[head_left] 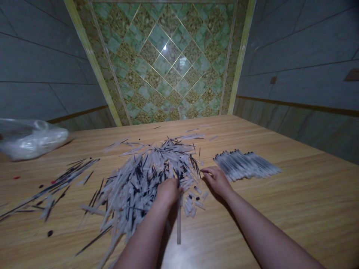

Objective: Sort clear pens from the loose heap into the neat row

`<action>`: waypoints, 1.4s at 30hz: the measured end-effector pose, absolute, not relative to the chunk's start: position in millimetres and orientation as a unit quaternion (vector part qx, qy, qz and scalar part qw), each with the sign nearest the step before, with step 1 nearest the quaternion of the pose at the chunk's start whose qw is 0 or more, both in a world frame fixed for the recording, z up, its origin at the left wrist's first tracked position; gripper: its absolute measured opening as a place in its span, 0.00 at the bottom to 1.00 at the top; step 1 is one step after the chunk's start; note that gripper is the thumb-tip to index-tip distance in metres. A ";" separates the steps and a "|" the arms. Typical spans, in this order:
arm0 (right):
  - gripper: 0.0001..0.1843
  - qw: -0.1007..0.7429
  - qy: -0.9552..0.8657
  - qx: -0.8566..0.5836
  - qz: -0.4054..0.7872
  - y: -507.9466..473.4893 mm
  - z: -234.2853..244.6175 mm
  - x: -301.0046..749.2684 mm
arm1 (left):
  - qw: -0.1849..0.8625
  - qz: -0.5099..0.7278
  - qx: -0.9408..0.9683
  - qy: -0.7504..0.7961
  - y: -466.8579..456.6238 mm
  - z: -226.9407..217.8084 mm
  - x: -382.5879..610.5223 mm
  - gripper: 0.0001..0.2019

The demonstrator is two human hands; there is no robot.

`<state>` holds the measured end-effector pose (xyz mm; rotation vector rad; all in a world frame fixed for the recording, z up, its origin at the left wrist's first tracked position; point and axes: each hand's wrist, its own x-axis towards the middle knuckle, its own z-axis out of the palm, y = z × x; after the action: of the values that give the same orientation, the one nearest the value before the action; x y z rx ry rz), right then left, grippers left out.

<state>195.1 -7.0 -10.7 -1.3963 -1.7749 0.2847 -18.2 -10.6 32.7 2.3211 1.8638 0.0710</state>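
My left hand [167, 191] is closed around a clear pen barrel [178, 224], which points down toward the table's near edge. Under and around that hand spreads a large heap of clear plastic tubes [131, 190] mixed with thin black pen refills. At the heap's right edge my right hand [217, 180] reaches leftward with its fingers stretched out, the tips close to several thin black refills [195, 164]. Whether they touch one is too small to tell. Small clear caps [190, 205] and black plugs [197, 198] lie between the two hands.
A neat row of assembled pens [246, 165] lies to the right on the wooden table [266, 216]. Long dark strips [56, 188] and black bits are scattered at left. A clear plastic bag [33, 140] rests at the far left. Walls stand behind the table.
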 end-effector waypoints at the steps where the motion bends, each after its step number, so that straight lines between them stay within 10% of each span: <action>1: 0.13 0.408 -0.713 -0.558 0.116 -8.4 -11.0 193.8 | 0.081 0.035 0.778 0.622 -9.3 31.6 -18.3 0.12; 14: 0.11 0.351 -0.733 -0.566 0.139 -12.4 -14.4 185.7 | 0.066 0.120 0.757 0.639 1.3 27.5 -24.0 0.17; 31: 0.12 0.322 -0.730 -0.594 0.106 -9.7 -17.7 190.7 | 0.149 -0.134 0.782 0.590 -29.2 55.4 -16.8 0.25; 42: 0.13 0.218 -0.713 -0.664 0.059 -18.6 -2.4 184.0 | 0.233 -0.057 0.772 0.588 -21.2 48.5 -25.9 0.06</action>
<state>184.0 -18.6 -2.4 -1.8391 -1.9726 0.1624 -25.9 -21.2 48.5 2.1217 1.6159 -0.1577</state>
